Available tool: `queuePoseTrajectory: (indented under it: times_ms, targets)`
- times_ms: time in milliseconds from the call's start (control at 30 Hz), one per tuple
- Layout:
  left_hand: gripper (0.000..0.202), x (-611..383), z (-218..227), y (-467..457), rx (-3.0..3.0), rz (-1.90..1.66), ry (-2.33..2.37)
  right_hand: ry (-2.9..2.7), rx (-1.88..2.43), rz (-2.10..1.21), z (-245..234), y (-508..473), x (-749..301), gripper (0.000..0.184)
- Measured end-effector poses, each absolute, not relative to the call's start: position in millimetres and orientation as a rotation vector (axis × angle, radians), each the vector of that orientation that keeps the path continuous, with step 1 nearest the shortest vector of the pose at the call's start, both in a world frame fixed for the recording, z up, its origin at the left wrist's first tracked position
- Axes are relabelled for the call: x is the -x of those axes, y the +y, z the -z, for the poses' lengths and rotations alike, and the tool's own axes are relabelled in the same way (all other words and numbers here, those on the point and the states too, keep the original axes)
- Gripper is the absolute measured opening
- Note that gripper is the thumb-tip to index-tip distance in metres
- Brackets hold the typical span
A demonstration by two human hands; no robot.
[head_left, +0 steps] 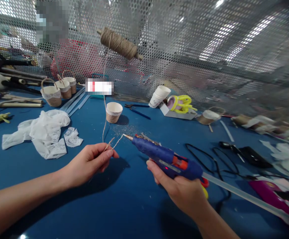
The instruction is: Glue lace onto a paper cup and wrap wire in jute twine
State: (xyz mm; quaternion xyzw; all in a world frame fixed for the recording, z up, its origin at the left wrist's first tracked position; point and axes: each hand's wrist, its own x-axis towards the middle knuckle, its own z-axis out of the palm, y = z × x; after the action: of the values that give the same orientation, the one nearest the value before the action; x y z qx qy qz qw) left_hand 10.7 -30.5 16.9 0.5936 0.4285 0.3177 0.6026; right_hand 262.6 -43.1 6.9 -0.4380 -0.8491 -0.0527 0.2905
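Between the thumb and fingers of my left hand [98, 161] is a thin piece of twine [117, 142], its free end pointing up to the right. That end meets the nozzle of a blue hot glue gun [159, 151], which my right hand [181, 189] grips. A long clear glue stick [244, 192] juts from the gun's back. Behind the left hand, a strand of twine runs up to a spool of twine [119, 43] on a stick at the mesh. Just beyond the nozzle stands a small handleless cup [113, 113], brown outside with a pale rim.
Three lace-trimmed handled baskets [51, 96] stand at the back left, behind white lace [44, 129]. Blue-handled pliers [139, 111], stacked paper cups [159, 96] and yellow-handled scissors [181, 103] lie at the back. A black cable [215, 161] loops across the right side.
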Motion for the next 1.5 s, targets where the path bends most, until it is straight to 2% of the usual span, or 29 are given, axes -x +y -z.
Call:
queuePoseTrajectory:
  times_ms: [133, 267, 400, 1233, 1500]
  targets:
    - [0.037, -10.6, -17.1, -30.6, -1.39, -0.735, 1.012, -2.315, 1.116, 0.278, -15.3, -43.8, -258.4, 0.038]
    - [0.036, -10.0, -17.8, -30.2, -1.403, -0.735, 1.022, -2.408, 0.928, 0.656, -29.9, -45.1, -252.2, 0.049]
    - [0.034, -10.2, -18.6, -30.2, -1.416, -0.744, 1.02, -2.462, 0.866, 0.85, -36.8, -44.8, -248.9, 0.049]
    - [0.03, -9.7, -20.4, -28.0, -1.541, -0.769, 1.062, -2.462, 0.841, 0.919, -31.6, -45.1, -252.9, 0.044]
    - [0.03, -9.2, -18.7, -29.1, -1.561, -0.784, 1.086, -2.418, 0.874, 0.792, -31.0, -44.8, -254.6, 0.039]
